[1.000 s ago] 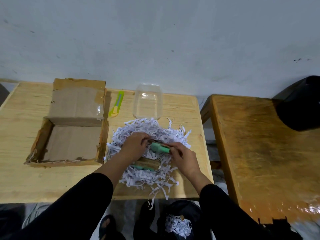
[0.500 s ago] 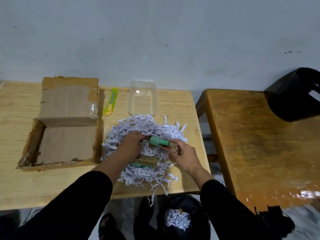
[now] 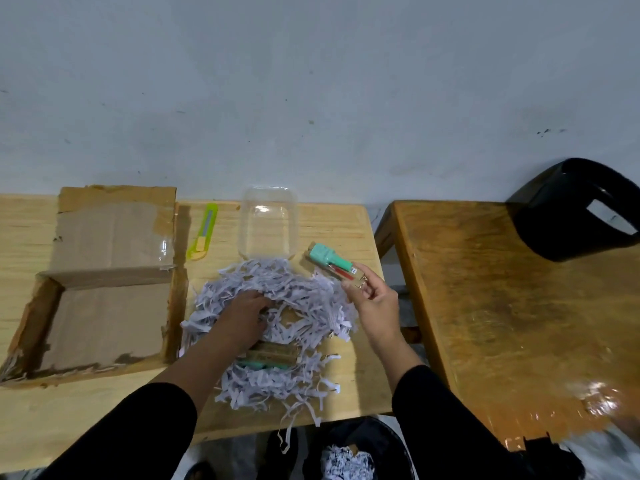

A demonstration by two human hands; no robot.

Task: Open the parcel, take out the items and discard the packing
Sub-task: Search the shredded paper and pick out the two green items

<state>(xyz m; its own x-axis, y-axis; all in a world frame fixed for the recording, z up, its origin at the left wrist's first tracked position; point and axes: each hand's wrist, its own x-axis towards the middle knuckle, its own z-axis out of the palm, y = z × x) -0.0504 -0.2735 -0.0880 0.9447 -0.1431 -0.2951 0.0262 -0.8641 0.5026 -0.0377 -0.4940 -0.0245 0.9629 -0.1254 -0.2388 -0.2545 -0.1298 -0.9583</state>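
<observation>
An opened cardboard box [image 3: 100, 306] lies on the left of the light wooden table, its flap folded back. A heap of white shredded paper [image 3: 298, 299] covers the table's middle. My right hand [image 3: 372, 299] holds a green item on a brown card [image 3: 329, 263] lifted above the heap's right edge, beside a clear plastic container [image 3: 268, 225]. My left hand [image 3: 244, 315] rests palm down in the shreds with fingers spread. A second green carded item [image 3: 273, 355] lies in the paper just below that hand.
A yellow-green utility knife [image 3: 203, 235] lies between the box flap and the container. A dark bin [image 3: 356, 455] with shredded paper stands on the floor below the table edge. A darker wooden table [image 3: 502, 306] stands at right, with a black chair back [image 3: 575, 209] behind it.
My right hand has lifted the green carded item out of the shreds and carried it up and to the right. My left hand stays in the paper.
</observation>
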